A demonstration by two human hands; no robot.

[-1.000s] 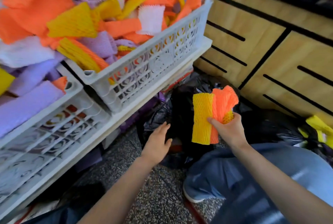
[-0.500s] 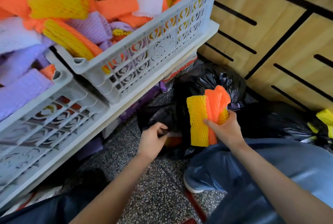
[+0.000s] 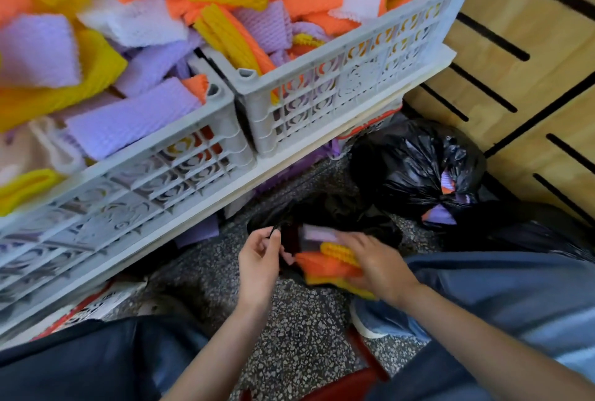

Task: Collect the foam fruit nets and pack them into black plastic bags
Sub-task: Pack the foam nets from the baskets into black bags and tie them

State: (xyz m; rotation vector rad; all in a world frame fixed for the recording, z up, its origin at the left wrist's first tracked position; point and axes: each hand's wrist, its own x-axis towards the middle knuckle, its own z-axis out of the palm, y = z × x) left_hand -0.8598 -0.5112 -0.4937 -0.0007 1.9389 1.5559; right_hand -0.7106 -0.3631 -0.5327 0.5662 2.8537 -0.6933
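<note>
Here's the bundle of foam nets (image 3: 331, 267), orange and yellow, lying flat right at the mouth of the open black bag (image 3: 341, 212). It is partly over the rim and not yet down inside. The right hand (image 3: 378, 267) has its grip clamped on the bundle, fingers spread over the top, I'd say to keep the springy foam squashed so it slides in as one stack. It's blurred, so the thumb can't be made out.

The left hand (image 3: 259, 259) has its grip pinched together on the bag's near rim, lifting the thin plastic. That looks like it's there to hold the mouth open. A purple net (image 3: 317, 234) already sits inside.

Just behind, a second black bag (image 3: 415, 168) stands stuffed, with purple and orange poking through a gap near its bottom. Both bags rest on the speckled floor (image 3: 299, 336), beside the wood-panelled wall (image 3: 515, 46).

Up on the white shelf (image 3: 289, 160), two grey crates, the left crate (image 3: 145, 181) and the right crate (image 3: 354, 78), are heaped with nets, so there's plenty left to pack.
</note>
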